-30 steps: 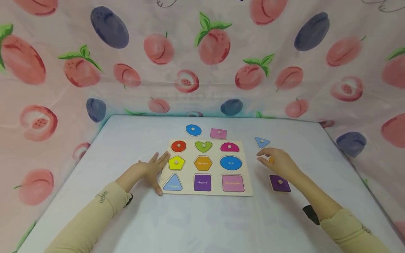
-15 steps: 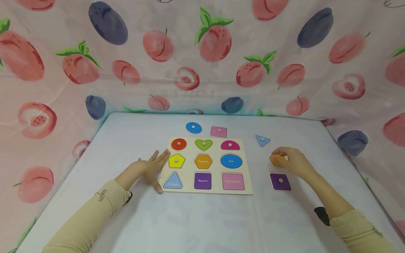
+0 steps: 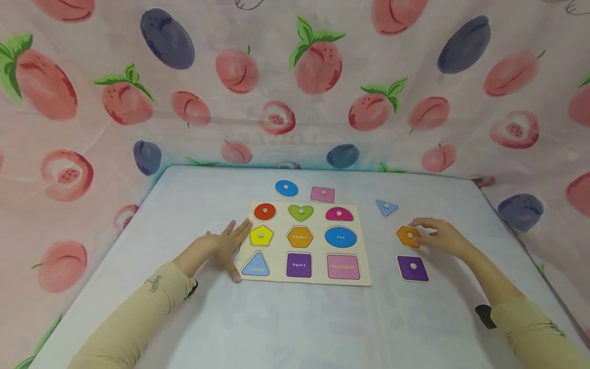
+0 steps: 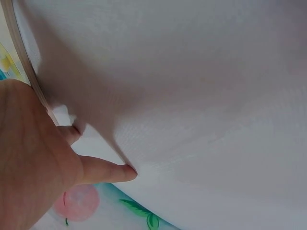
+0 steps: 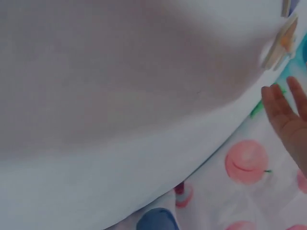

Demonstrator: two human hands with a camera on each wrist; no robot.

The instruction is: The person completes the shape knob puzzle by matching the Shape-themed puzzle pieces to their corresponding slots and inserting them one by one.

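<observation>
A cream shape-puzzle board (image 3: 280, 246) lies on the white table. Knobbed red circle, green heart, magenta semicircle and yellow pentagon pieces sit in it; its hexagon, oval, triangle, square and rectangle places show only printed shapes. My left hand (image 3: 225, 248), fingers spread, rests along the board's left edge. To the right of the board lies a loose orange hexagon piece (image 3: 403, 236) with a knob. Beside it is my right hand (image 3: 441, 237), the thumb near the knob. In the right wrist view the fingers (image 5: 272, 103) look extended and apart from the orange piece (image 5: 283, 44).
Loose knobbed pieces lie around the board: a blue oval (image 3: 283, 191) and a pink rectangle (image 3: 318, 196) behind it, a light-blue triangle (image 3: 383, 211) at back right, and a purple square (image 3: 407, 272) at right. A fruit-patterned cloth (image 3: 313, 118) hangs behind the table.
My right hand has drawn back to the right, uncovering the orange hexagon piece, which now shows almost whole. The left hand stays at the board's edge.
</observation>
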